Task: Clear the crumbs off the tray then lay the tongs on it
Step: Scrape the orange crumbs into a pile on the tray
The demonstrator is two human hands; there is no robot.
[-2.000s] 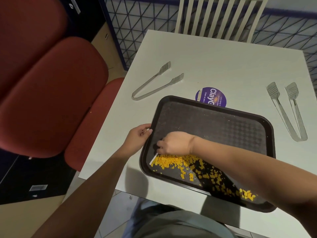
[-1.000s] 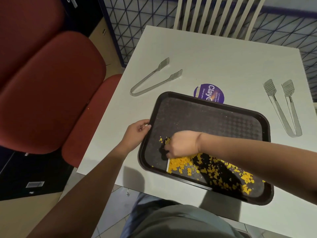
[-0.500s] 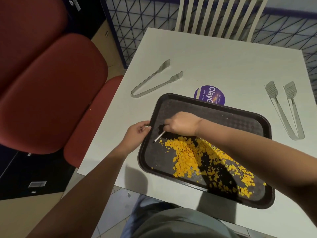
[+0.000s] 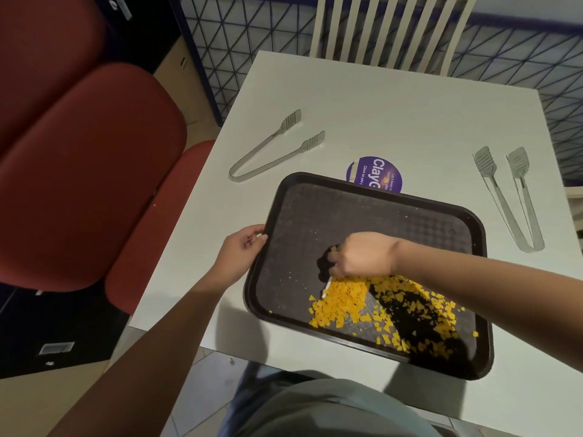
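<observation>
Fingers of the right hand are curled shut around a thin white edge, apparently a small card, whose lower end sticks out below the knuckles and touches the tray floor at the upper left margin of the crumbs. What the card is cannot be told for certain. The left hand grips the left rim of the tray, fingers bent over the edge and thumb on the outer side.

Yellow crumbs lie heaped in the near half of the dark tray, spreading from the card toward the near right corner; a few specks sit apart on the left side, and the far half is nearly bare. The tray rests askew on the white surface, its near right corner close to the surface's front edge.

A round purple sticker peeks from under the tray's far rim; it reads "Clay" in large white letters, with smaller lines partly legible as "Clean as you". One pair of tongs lies beyond the tray's left corner, another pair lies to its right, both on the surface and clear of the tray.
</observation>
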